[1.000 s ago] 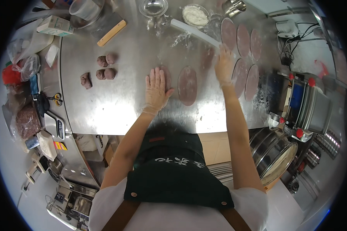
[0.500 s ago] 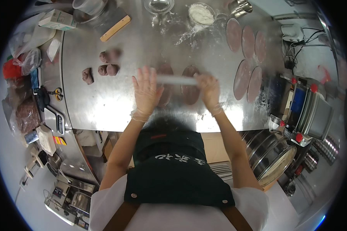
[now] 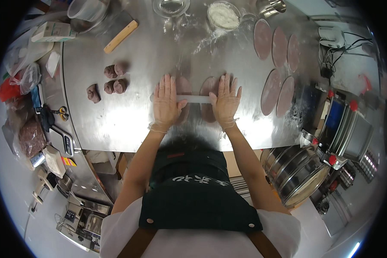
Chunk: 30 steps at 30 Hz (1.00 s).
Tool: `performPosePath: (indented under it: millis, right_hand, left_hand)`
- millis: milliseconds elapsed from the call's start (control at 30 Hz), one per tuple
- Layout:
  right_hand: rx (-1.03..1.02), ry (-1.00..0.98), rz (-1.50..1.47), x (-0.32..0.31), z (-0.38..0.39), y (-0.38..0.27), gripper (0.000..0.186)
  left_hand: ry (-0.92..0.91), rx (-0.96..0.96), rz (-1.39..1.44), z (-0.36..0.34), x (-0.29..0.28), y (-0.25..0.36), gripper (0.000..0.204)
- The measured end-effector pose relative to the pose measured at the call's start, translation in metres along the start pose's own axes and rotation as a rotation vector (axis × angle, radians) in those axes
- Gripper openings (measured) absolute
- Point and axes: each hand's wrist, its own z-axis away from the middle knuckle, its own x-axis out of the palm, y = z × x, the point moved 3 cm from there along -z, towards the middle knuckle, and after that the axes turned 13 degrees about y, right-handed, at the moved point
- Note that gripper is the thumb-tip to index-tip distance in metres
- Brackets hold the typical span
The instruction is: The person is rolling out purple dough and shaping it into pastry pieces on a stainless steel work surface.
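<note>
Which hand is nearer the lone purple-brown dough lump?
Left. The left hand lies right of the lump; the right hand is farther right, both on the white rolling pin.

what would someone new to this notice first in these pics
Probably the left hand and right hand, flat over a pale rolling pin lying across two purplish dough ovals mid-table. Next, likely the five more ovals in two rows on the right of the metal table, and the small dough lumps on its left.
</note>
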Motion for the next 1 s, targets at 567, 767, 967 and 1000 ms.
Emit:
performPosePath:
  millis: [567, 767, 967, 1000]
  right_hand:
    - [-0.086, 0.273, -0.245, -0.005, -0.027, 0.028, 0.065]
    - [-0.214, 0.260, -0.242, 0.002, -0.056, 0.040, 0.070]
    - [-0.581, 0.259, -0.338, 0.001, -0.106, 0.062, 0.073]
    - [-0.589, 0.264, -0.340, 0.000, -0.105, 0.060, 0.073]
  left_hand:
    - [0.164, -0.008, -0.073, -0.074, -0.002, -0.006, 0.092]
    - [0.083, 0.080, -0.139, -0.102, 0.023, -0.013, 0.090]
    - [0.244, 0.068, -0.143, -0.151, 0.028, -0.016, 0.086]
    - [0.280, 0.062, -0.191, -0.159, 0.027, -0.020, 0.087]
